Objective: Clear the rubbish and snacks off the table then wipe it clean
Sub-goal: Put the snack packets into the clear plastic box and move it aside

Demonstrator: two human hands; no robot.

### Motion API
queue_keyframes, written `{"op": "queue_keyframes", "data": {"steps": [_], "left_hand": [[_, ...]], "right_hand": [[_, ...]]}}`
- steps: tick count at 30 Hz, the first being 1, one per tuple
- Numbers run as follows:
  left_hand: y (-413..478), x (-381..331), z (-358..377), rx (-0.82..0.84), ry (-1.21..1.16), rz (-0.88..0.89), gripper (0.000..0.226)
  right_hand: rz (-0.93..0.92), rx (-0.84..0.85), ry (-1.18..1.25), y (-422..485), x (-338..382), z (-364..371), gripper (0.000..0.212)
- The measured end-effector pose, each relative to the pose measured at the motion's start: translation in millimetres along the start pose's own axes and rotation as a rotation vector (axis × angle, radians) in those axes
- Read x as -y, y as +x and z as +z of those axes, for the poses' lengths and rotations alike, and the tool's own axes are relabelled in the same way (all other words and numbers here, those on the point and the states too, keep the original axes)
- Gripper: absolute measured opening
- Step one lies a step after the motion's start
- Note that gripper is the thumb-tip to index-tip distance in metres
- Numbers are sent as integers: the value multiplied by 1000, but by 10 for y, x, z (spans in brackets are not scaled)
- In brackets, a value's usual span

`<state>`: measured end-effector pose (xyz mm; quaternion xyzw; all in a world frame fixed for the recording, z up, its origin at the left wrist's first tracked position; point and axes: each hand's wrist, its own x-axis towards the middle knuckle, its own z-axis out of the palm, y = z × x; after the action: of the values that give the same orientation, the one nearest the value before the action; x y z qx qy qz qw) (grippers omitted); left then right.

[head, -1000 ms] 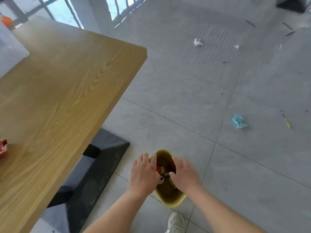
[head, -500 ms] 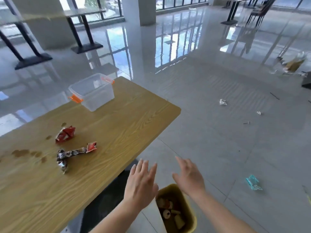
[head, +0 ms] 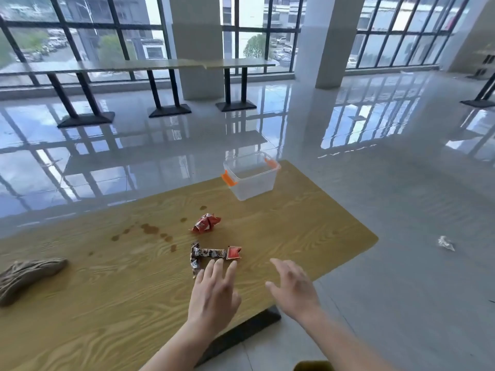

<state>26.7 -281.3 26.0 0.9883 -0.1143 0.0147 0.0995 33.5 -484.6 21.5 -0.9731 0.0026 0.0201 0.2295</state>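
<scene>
On the wooden table (head: 112,303) lie a crumpled red wrapper (head: 205,223) and, nearer to me, a long twisted brown and red wrapper (head: 211,254). Brown spill stains (head: 150,229) dot the wood left of the red wrapper. A brownish cloth (head: 25,273) lies at the table's left edge of view. My left hand (head: 214,293) hovers with straight fingers just short of the long wrapper, holding nothing. My right hand (head: 293,286) is spread open over the table's near right edge, also holding nothing. The rim of the yellow bin (head: 313,366) shows at the bottom.
A clear plastic box with orange clips (head: 250,175) stands at the table's far corner. A crumpled white scrap (head: 446,242) lies on the glossy grey floor to the right. Other long tables (head: 150,66) and pillars (head: 321,36) stand by the far windows.
My view has risen from the bin on the floor to the tabletop. Both hands have left the bin and moved up and forward over the table, with nothing in them.
</scene>
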Motion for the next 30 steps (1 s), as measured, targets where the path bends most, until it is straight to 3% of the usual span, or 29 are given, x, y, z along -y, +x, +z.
{"op": "queue_keyframes", "data": {"steps": [9, 16, 30], "left_hand": [[307, 1058, 22, 55, -62, -125, 67], [509, 1445, 152, 107, -90, -158, 68], [2367, 1055, 81, 9, -118, -171, 63]], "right_hand": [[-53, 121, -24, 765, 760, 460, 55], [-4, 179, -57, 1154, 955, 606, 53], [112, 40, -9, 3042, 283, -64, 54]]}}
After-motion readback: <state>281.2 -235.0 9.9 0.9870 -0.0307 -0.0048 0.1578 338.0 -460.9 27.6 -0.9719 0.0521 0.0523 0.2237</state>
